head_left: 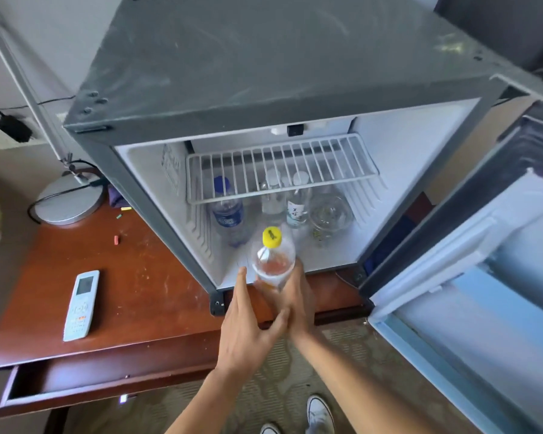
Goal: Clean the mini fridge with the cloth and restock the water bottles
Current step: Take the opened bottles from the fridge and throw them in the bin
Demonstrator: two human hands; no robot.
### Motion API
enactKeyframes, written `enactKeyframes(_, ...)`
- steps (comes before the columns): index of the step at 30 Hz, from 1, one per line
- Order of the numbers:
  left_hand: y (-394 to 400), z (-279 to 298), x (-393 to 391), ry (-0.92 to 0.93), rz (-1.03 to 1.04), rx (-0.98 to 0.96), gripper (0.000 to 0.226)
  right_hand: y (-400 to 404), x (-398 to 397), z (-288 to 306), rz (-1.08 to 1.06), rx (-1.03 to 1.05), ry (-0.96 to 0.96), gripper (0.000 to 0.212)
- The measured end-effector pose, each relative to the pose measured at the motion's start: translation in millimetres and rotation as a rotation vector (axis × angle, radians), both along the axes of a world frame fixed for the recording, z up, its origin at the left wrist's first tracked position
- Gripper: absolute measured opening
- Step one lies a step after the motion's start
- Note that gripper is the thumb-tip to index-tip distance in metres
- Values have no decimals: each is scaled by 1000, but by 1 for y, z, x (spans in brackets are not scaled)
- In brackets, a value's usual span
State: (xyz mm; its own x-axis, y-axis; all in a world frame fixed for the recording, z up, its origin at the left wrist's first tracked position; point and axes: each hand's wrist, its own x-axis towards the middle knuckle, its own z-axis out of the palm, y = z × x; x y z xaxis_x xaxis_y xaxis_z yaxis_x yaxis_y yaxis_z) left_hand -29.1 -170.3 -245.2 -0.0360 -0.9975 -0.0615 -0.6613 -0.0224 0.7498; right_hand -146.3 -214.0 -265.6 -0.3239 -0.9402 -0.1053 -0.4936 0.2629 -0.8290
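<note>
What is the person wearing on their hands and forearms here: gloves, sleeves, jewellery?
Nothing shows: the left hand and right hand are bare, without gloves, rings or a watch, and both forearms are uncovered to the frame's edge.

The mini fridge (264, 57) is dark grey outside, white inside. One bottle (272, 261) has a yellow cap, another (228, 211) a blue cap and label. The counter (138, 277) is reddish-brown; the remote (81, 305) white.
</note>
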Motion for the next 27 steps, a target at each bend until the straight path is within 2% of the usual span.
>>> enactKeyframes(2, -1, 9, -9, 136, 53, 58, 117, 29, -3, 5, 27, -25, -76, 63)
enactKeyframes(3, -1, 13, -12, 193, 81, 61, 116, 39, -4, 8, 52, -33, -6, 47)
enactKeyframes(4, -1, 16, -14, 227, 103, 51, 113, 47, -7, 11, 89, -34, 80, 44)
enactKeyframes(7, 6, 27, -19, 246, 121, 9, 90, 57, -22, 9, 221, -86, 315, 63)
enactKeyframes(11, 13, 28, -10, 211, 167, -24, 90, 36, -43, -1, 288, -99, 687, 87)
enactKeyframes(15, 20, 29, 4, 177, 200, -46, 92, -13, -58, 19, 203, -45, 801, 102)
enactKeyframes(17, 25, 28, 11, 134, 195, -33, 94, -40, -63, 29, 153, -27, 862, 101)
enactKeyframes(23, 40, 26, 28, 163, 211, 3, 95, -89, -73, 33, 104, 26, 1012, 66)
enactKeyframes(25, 46, 28, 29, 188, 217, 10, 90, -94, -79, 28, 122, -17, 1069, 46)
enactKeyframes(27, 52, 30, 31, 201, 215, 7, 85, -92, -83, 26, 126, -104, 1091, 36)
